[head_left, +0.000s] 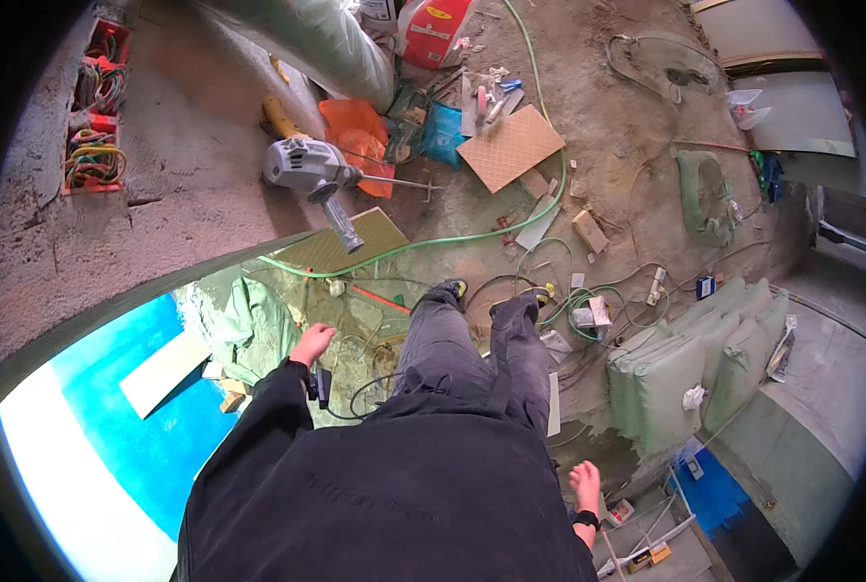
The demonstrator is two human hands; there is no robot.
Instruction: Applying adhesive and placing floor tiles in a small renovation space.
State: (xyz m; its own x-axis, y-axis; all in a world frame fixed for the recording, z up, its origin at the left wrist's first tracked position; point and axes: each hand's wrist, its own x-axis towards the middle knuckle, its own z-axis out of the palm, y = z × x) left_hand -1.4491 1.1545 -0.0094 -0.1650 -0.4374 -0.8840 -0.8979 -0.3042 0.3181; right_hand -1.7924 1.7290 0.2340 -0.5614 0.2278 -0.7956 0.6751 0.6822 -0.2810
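Observation:
My left hand (313, 344) hangs out to the left of my legs, its fingers curled in with nothing seen in them. Beside its wrist is a small black device (323, 386) with a black cable running toward my waist. Low on the right, my right hand (585, 485) hangs with loosely bent fingers, a little apart, and it holds nothing visible. Neither hand touches any of the things around. Ahead on the left, a grey power drill (302, 163) with a yellow rear handle and a long thin rod lies against the raised concrete.
A green hose (433, 242) crosses the floor before my shoes. Ahead lie a tan tile (510, 147), an orange bag (355, 126) and wood scraps. Stacked green-wrapped slabs (656, 383) stand at right. Cables (588, 310) loop near my feet. Electrical boxes with wires (93, 160) line the left wall.

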